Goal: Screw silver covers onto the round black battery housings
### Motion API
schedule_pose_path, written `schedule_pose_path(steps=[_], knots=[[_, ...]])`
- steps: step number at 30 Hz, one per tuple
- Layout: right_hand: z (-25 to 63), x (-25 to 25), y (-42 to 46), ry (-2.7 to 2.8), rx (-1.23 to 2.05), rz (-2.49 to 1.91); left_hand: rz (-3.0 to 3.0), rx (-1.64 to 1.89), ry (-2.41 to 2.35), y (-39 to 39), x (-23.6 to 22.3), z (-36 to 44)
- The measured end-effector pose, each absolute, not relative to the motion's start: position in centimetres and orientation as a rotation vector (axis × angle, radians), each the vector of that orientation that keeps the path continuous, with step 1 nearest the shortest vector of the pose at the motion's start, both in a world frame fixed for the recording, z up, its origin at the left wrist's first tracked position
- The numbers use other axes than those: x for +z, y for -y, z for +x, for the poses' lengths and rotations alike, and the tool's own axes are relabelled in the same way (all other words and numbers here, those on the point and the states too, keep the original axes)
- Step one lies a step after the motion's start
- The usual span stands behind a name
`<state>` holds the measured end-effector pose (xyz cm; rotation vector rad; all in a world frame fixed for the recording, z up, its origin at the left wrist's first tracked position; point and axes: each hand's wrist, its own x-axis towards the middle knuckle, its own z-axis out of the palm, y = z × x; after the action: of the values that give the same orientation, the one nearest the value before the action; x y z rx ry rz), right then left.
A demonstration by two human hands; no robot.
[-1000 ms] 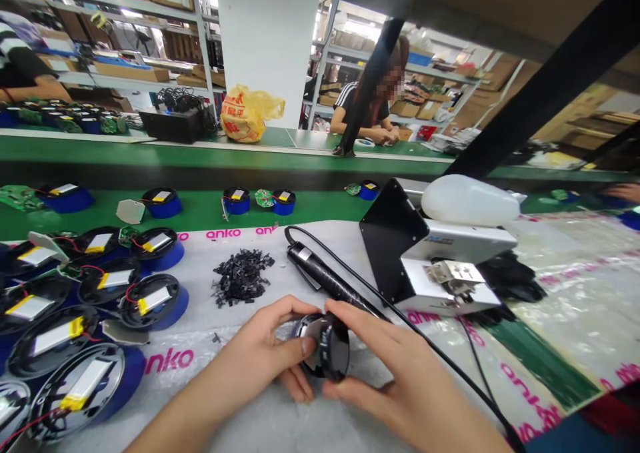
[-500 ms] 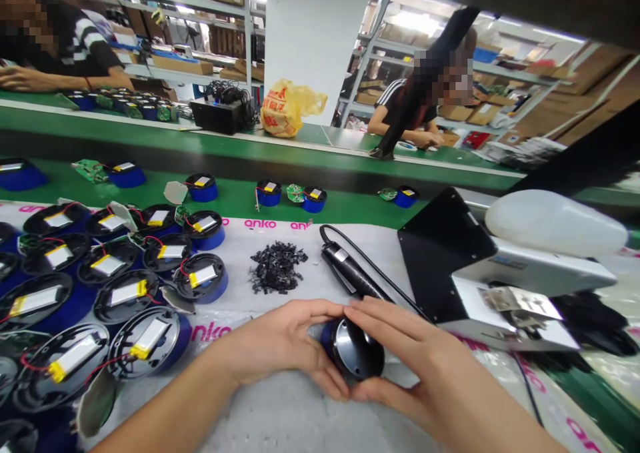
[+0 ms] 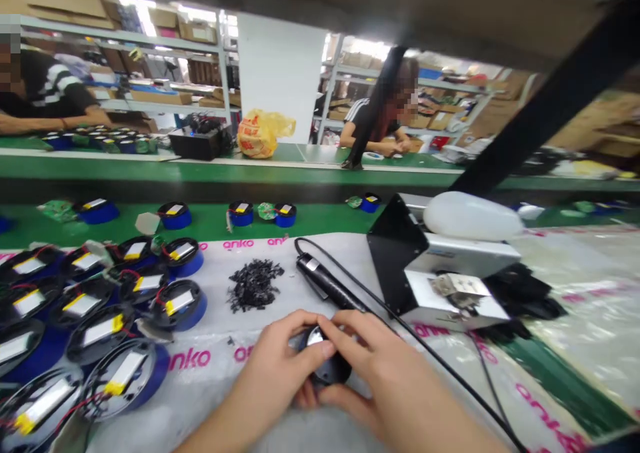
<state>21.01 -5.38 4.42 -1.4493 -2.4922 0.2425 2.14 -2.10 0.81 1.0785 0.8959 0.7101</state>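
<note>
Both my hands wrap round a small round housing (image 3: 336, 371) with a glossy black face, low in the middle of the head view. My left hand (image 3: 280, 359) grips its left side, its thumb lying over the top face. From the right, my right hand (image 3: 373, 363) closes on it with fingers at the far edge and thumb at the near side. The fingers hide much of the housing. Just beyond the hands lies a black corded electric screwdriver (image 3: 333, 285). Left of that sits a pile of small black pieces (image 3: 255, 284).
Several blue-sided round housings with batteries (image 3: 183, 303) crowd the left. A silver-and-black metal device (image 3: 450, 289) stands at right, a white bulbous object (image 3: 473, 215) on top. More housings sit on the green strip (image 3: 213, 223). Two co-workers sit across, near a yellow bag (image 3: 260, 134).
My view has swung to the right, so the scene shifts left. My left thumb has moved onto the housing's top face, and both hands are closer together around it.
</note>
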Motion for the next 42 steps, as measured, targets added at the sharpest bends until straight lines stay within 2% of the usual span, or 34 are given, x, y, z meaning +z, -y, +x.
schedule_pose_path(steps=[3,8,11,14,16,19,21,24,28,32,36,42], knots=[[22.3,5.0,6.0,2.459,0.326,-1.465,1.103,0.679,-0.943,2.0,0.6,2.7],[22.5,3.2,4.3,2.297,0.039,-1.868,1.118,0.649,-1.058,1.3,0.4,2.7],[22.1,2.9,3.4,2.217,0.081,-1.889,1.135,0.634,-1.056,1.1,0.4,2.6],[23.4,4.7,4.7,2.15,0.185,-1.808,1.127,0.605,-1.057,1.0,0.6,2.4],[24.9,6.2,6.4,1.92,0.391,-1.622,1.124,0.584,-1.059,1.0,0.6,2.5],[26.8,7.7,8.7,1.331,0.71,-1.066,1.165,0.556,-1.066,0.7,0.7,3.3],[27.6,8.4,9.3,1.036,0.748,-0.749,1.193,0.526,-1.044,0.4,0.7,4.4],[28.7,9.7,8.7,0.816,0.692,-0.548,1.219,0.45,-0.971,0.0,0.9,6.3],[30.0,11.1,5.8,0.834,0.468,-0.587,1.243,0.33,-0.944,-0.2,1.2,8.0],[30.5,10.3,1.9,0.856,0.324,-0.755,1.179,0.268,-0.907,-0.2,1.2,8.1],[30.9,9.0,0.2,0.832,0.369,-0.859,1.126,0.265,-0.882,-0.1,1.1,7.9],[28.4,11.0,3.1,0.95,0.666,-0.787,1.031,0.213,-0.827,-0.2,1.5,7.8]])
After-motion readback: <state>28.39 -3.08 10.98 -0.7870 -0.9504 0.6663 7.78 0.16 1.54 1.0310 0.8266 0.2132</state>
